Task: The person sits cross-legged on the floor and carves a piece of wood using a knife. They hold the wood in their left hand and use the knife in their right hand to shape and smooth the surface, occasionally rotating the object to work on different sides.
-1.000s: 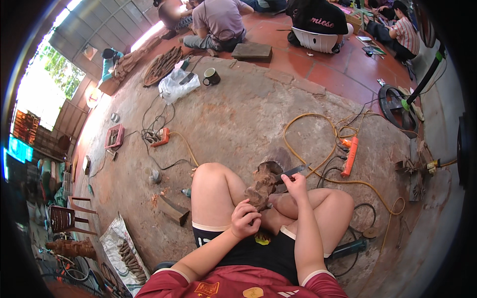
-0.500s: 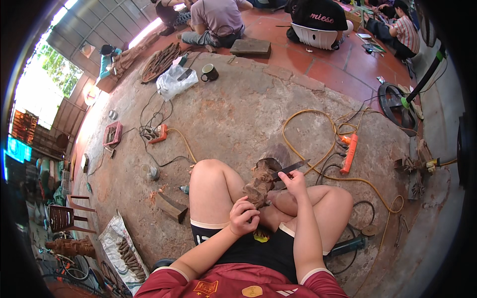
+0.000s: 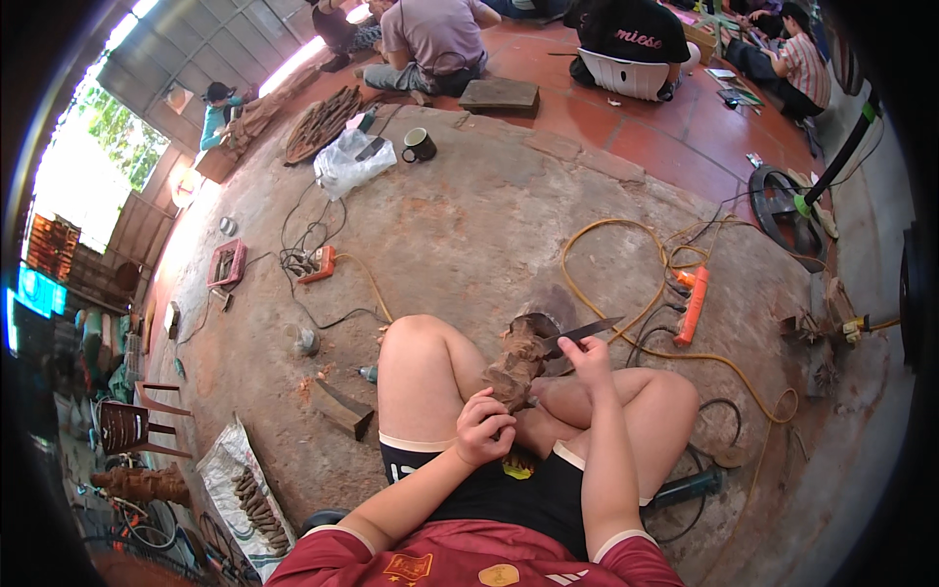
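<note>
A brown carved wooden piece [image 3: 514, 364], rough and knobbly, lies tilted between my crossed legs. Its far end meets a rounded wooden block [image 3: 550, 308] on the floor. My left hand [image 3: 483, 428] grips the near end of the carving with curled fingers. In my right hand [image 3: 589, 358] is a dark, flat, pointed file-like tool [image 3: 592, 330], pinched near its middle. The tool lies across the carving's upper right side; whether it touches the wood is hard to tell.
Orange power strips [image 3: 693, 306] and a yellow cable [image 3: 626, 227] lie right of me. A wood wedge [image 3: 340, 409], a glass [image 3: 304, 340], and a white sack [image 3: 235, 479] are leftward. A mug [image 3: 419, 146] stands ahead; several people sit farther off.
The right hand and the dark tool have shifted slightly right. My left hand keeps its hold on the carving. The whole view has moved a little.
</note>
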`<state>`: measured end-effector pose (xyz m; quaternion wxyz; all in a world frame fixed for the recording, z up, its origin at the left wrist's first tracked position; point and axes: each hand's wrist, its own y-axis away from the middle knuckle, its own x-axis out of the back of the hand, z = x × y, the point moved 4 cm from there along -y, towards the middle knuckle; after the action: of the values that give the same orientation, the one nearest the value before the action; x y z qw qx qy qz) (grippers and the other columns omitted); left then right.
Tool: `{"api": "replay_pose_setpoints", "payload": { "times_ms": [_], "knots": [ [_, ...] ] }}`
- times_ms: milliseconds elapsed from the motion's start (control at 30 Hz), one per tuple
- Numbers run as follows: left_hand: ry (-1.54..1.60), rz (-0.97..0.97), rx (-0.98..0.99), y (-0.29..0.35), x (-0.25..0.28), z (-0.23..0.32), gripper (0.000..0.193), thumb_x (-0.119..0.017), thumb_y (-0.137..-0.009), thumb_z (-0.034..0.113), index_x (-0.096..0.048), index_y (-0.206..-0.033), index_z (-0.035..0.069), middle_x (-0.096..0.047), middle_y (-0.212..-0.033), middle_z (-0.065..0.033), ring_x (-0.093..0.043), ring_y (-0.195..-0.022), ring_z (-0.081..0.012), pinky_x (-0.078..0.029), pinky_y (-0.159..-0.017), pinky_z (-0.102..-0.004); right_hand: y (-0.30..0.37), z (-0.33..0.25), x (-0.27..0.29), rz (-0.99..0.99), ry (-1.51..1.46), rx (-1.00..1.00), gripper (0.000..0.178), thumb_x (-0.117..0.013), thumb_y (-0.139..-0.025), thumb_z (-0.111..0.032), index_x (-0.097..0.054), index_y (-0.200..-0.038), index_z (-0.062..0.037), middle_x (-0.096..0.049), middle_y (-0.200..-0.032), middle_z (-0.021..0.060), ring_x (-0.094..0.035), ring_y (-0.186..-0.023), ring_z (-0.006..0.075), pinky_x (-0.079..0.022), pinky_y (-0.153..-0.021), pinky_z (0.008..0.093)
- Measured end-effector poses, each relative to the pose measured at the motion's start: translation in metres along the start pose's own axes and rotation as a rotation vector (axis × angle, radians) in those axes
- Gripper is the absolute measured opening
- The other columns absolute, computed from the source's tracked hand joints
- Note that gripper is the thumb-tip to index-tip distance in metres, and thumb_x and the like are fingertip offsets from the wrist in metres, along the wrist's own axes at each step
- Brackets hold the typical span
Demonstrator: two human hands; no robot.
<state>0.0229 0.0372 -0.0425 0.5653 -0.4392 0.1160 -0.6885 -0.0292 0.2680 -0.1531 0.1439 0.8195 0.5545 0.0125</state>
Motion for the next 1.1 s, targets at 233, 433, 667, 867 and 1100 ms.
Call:
{"api": "replay_pose_setpoints", "payload": {
  "times_ms": [233,433,667,867,1100],
  "knots": [
    [-0.001,-0.002,-0.005,0.001,0.000,-0.002,0.017,-0.068,-0.061,-0.002,-0.070,-0.074,0.008,-0.062,-0.083,-0.0064,-0.064,-0.079,-0.0255,-0.054,-0.092,-0.0483,-0.002,0.003,0.006,-0.023,-0.131,-0.039,0.022,-0.077,-0.087,-0.019,-0.067,-0.072,-0.0063,-0.057,-0.063,-0.0059,-0.044,-0.054,0.0025,-0.031,-0.049,0.0222],
    [0.003,0.013,-0.013,-0.002,0.000,0.002,0.016,-0.069,-0.062,-0.002,-0.069,-0.075,0.008,-0.062,-0.084,-0.0066,-0.064,-0.078,-0.0249,-0.054,-0.092,-0.0486,-0.009,0.007,0.017,0.139,-0.138,-0.007,0.021,-0.077,-0.087,-0.019,-0.066,-0.074,-0.0059,-0.058,-0.063,-0.0044,-0.045,-0.052,0.0030,-0.032,-0.048,0.0218],
    [0.004,0.016,-0.002,0.002,0.001,-0.001,0.016,-0.069,-0.062,-0.001,-0.070,-0.074,0.008,-0.062,-0.083,-0.0064,-0.064,-0.079,-0.0249,-0.054,-0.092,-0.0481,-0.009,0.009,0.018,0.145,-0.176,-0.008,0.011,-0.073,-0.089,-0.013,-0.069,-0.091,-0.0033,-0.063,-0.072,-0.0005,-0.051,-0.055,0.0046,-0.038,-0.049,0.0201],
    [0.016,0.017,-0.007,0.002,0.001,-0.002,0.015,-0.070,-0.062,0.000,-0.071,-0.075,0.008,-0.063,-0.084,-0.0062,-0.065,-0.080,-0.0241,-0.054,-0.092,-0.0482,-0.007,0.002,0.013,0.105,-0.153,-0.017,0.015,-0.073,-0.089,-0.013,-0.070,-0.099,-0.0020,-0.064,-0.074,-0.0010,-0.052,-0.058,0.0040,-0.039,-0.050,0.0196],
    [0.016,0.008,-0.006,0.002,0.001,-0.002,0.015,-0.070,-0.062,0.000,-0.071,-0.075,0.008,-0.063,-0.085,-0.0062,-0.064,-0.080,-0.0242,-0.054,-0.093,-0.0480,-0.007,0.001,0.011,0.064,-0.120,-0.039,0.025,-0.072,-0.090,-0.012,-0.070,-0.111,0.0005,-0.069,-0.083,0.0010,-0.061,-0.070,0.0048,-0.044,-0.054,0.0191]
  ]
}}
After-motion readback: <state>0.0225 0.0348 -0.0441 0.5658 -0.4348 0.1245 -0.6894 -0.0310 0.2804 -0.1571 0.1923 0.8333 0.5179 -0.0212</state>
